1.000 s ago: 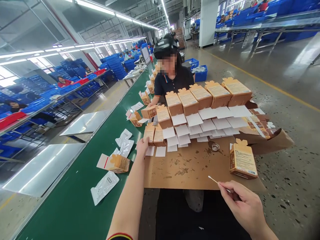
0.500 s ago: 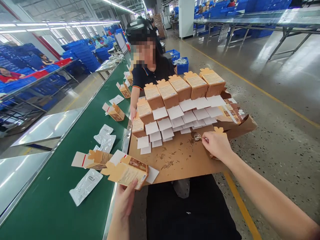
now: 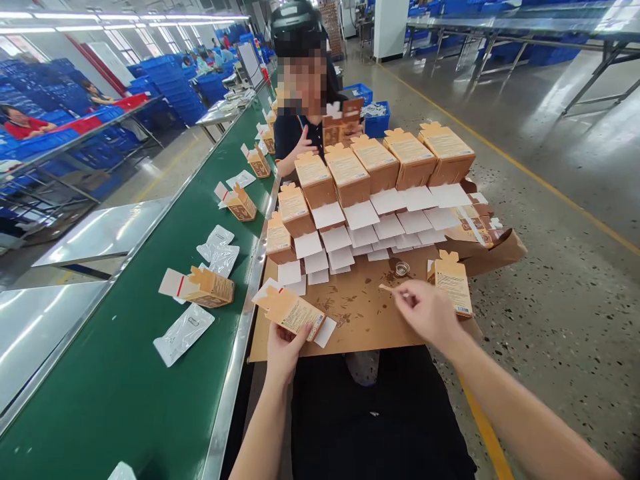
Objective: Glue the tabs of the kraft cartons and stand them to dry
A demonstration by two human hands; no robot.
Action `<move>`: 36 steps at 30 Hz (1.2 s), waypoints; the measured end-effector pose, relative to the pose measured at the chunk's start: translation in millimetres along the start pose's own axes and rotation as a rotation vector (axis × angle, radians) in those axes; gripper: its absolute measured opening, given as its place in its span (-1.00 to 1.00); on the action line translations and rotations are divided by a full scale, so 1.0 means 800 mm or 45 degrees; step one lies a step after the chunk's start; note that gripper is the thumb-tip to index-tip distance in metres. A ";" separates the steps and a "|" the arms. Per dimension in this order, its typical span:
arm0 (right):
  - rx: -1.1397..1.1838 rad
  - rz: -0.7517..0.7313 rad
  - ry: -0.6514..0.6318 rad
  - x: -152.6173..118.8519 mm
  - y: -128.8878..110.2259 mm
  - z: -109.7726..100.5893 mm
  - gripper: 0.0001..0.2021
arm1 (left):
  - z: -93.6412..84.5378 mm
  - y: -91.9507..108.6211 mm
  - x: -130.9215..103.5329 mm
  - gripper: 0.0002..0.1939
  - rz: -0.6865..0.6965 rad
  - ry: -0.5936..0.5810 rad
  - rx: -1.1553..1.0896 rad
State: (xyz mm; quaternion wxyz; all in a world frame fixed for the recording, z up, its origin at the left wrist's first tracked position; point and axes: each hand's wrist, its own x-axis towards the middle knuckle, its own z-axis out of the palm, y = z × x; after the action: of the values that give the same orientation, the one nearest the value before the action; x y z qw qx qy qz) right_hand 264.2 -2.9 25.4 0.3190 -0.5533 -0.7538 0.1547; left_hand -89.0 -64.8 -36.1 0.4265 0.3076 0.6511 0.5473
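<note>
Over the near left part of a cardboard sheet (image 3: 357, 330), my left hand (image 3: 284, 350) grips a tan carton (image 3: 295, 313). The carton lies tilted, its tabbed end to the left and a white flap out at the right. My right hand (image 3: 427, 313) is closed in a pinch on a thin pale stick (image 3: 385, 287), whose tip points left toward the carton without touching it. Just beyond that hand sits a small clear dish (image 3: 401, 269). A single carton (image 3: 453, 287) stands behind my right wrist, partly covered by it.
Stacked cartons (image 3: 383, 160) with white flaps hanging out fill the far side of the sheet. On the left, a green conveyor belt (image 3: 115, 400) carries silver pouches (image 3: 184, 335) and open cartons (image 3: 213, 288). A co-worker (image 3: 290, 143) across from me handles a brown carton (image 3: 343, 123).
My right hand has drawn the stick back from the dish, leftward. My left hand has brought its carton right, over the sheet. The co-worker's hands have risen with a brown carton. The view has shifted.
</note>
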 end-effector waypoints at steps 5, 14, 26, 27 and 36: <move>0.244 -0.163 -0.080 -0.062 -0.075 0.107 -0.74 | -0.001 0.018 -0.004 -0.12 -0.009 -0.026 0.029; 0.223 -0.224 -0.128 -0.067 -0.085 0.161 -0.70 | 0.005 0.011 -0.017 -0.12 0.109 0.025 0.051; 0.318 0.022 0.025 -0.094 -0.054 0.092 -0.66 | 0.017 -0.004 -0.048 -0.13 0.351 0.147 0.400; 0.325 0.024 0.032 -0.097 -0.054 0.090 -0.66 | 0.018 -0.004 -0.049 -0.14 0.360 0.164 0.439; 0.379 -0.036 0.117 -0.092 -0.061 0.093 -0.64 | 0.003 -0.005 -0.034 -0.12 0.345 0.232 0.470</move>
State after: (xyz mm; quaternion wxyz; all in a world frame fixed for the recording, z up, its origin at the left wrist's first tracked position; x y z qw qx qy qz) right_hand 193.5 -79.4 -24.5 0.4339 -0.4958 -0.7147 0.2348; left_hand -74.5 -88.1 -33.9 0.2255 0.4142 0.7286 0.4968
